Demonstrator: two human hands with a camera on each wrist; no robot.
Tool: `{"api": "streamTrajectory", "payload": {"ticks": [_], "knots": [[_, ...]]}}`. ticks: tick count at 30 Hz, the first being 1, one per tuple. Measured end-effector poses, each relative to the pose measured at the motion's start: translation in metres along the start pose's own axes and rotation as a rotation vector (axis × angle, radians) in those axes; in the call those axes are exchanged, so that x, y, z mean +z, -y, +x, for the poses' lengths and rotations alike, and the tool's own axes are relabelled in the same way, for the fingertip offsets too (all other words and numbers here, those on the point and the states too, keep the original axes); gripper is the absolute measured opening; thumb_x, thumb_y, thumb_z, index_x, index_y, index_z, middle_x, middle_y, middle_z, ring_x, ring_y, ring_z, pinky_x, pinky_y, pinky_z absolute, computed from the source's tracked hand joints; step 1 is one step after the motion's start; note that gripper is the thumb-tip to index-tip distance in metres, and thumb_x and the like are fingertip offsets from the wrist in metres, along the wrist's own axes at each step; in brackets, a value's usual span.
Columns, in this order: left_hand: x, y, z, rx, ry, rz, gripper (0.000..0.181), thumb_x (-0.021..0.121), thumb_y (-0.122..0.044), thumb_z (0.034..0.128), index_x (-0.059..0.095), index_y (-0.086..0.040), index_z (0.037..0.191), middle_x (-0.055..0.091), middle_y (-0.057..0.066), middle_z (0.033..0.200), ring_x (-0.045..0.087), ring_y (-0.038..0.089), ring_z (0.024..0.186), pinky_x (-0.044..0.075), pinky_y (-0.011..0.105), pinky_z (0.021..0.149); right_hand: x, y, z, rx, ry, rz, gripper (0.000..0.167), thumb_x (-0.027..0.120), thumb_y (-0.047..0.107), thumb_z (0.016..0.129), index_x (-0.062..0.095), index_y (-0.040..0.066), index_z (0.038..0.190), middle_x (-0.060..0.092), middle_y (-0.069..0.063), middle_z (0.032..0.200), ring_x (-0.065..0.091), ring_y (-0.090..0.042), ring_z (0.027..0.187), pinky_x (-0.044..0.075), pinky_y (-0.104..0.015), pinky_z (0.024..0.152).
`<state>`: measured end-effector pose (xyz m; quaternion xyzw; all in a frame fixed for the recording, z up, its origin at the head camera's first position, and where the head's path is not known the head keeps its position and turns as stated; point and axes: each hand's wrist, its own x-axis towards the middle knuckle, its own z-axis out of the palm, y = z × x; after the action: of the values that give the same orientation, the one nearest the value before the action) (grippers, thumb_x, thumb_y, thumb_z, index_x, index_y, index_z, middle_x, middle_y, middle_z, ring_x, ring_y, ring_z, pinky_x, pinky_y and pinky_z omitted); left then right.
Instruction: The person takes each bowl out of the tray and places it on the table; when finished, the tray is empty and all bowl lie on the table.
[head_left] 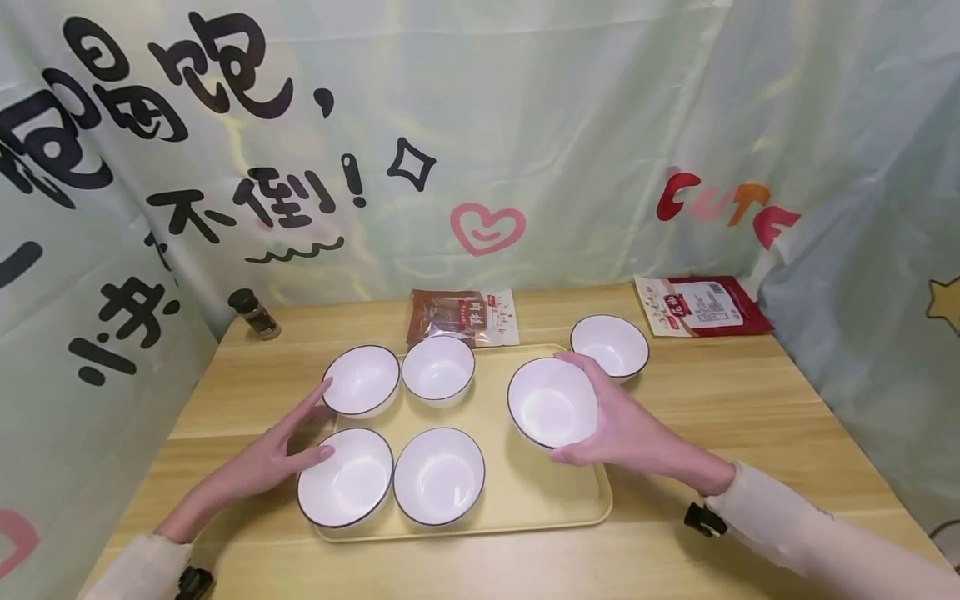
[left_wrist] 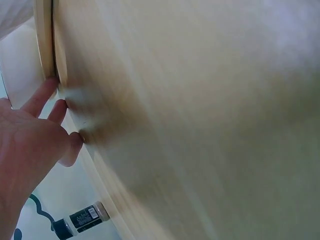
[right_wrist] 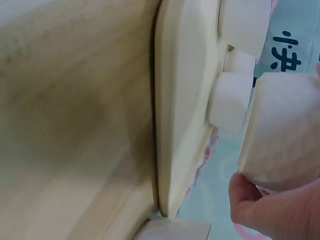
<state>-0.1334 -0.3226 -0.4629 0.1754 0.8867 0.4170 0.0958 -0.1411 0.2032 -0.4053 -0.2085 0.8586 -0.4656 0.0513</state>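
In the head view my right hand [head_left: 626,417] grips a white bowl [head_left: 551,402] with a dark rim, thumb and fingers spread round its side. The bowl hangs tilted above the right part of a yellow tray [head_left: 540,508]. My left hand [head_left: 262,462] lies at the tray's left side, fingers extended. Its index finger reaches the back left bowl [head_left: 362,380], and its thumb is over the rim of the front left bowl [head_left: 345,479]. Beside these on the tray are another back bowl [head_left: 438,368] and another front bowl [head_left: 440,477]. The right wrist view shows the held bowl [right_wrist: 285,130] from outside.
One more white bowl [head_left: 609,346] stands right of the tray, behind my right hand. Along the back lie a brown spice packet [head_left: 461,317] and a red and white packet [head_left: 701,307]. A small dark-capped jar [head_left: 255,314] stands back left. A printed curtain [head_left: 562,125] encloses the table.
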Motion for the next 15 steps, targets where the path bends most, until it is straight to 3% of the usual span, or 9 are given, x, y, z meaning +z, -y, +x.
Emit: {"api": "streamTrajectory", "payload": {"ticks": [15], "knots": [[-0.001,0.000,0.000,-0.002,0.009,-0.009,0.099,0.076,-0.024,0.1055,0.009,-0.036,0.177,0.043,0.028,0.164,0.037,0.053,0.150,0.022,0.088,0.111,-0.032,-0.002,0.012,0.059,-0.111,-0.036,0.119,0.105,0.031,0.073,0.033,0.014,0.166,0.043,-0.020,0.159,0.057,-0.045,0.126,0.053,-0.060,0.098]]}}
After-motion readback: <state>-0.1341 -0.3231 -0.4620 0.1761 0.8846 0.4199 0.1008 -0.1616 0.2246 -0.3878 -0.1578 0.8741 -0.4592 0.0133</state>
